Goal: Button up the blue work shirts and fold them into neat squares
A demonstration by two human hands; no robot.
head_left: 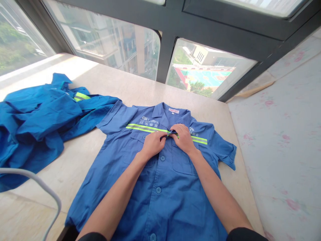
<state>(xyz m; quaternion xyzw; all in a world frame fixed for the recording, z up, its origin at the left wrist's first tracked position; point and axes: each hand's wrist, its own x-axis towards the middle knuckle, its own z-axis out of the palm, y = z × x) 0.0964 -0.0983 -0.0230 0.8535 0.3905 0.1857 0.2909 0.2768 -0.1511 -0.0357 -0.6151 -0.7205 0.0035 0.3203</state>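
A blue short-sleeved work shirt [142,154] lies spread front side up, its collar toward the window. Yellow-green reflective tape crosses its chest below white lettering. Both hands meet at the front placket, level with the tape. My left hand [154,144] is closed, pinching the shirt's front edge between thumb and fingers. From the other side, my right hand [183,137] pinches the raised fabric at the same spot. The fingers hide whatever lies right between them. Below the hands, several blue buttons, such as one button [158,190], run down the placket.
A second blue garment [37,113] with reflective tape lies crumpled at the left, against the shirt's sleeve. A grey-white cable [50,190] curves through the lower left. The pale stone sill [105,80] ends at a dark window frame [164,60]; a flowered wall [281,150] bounds the right.
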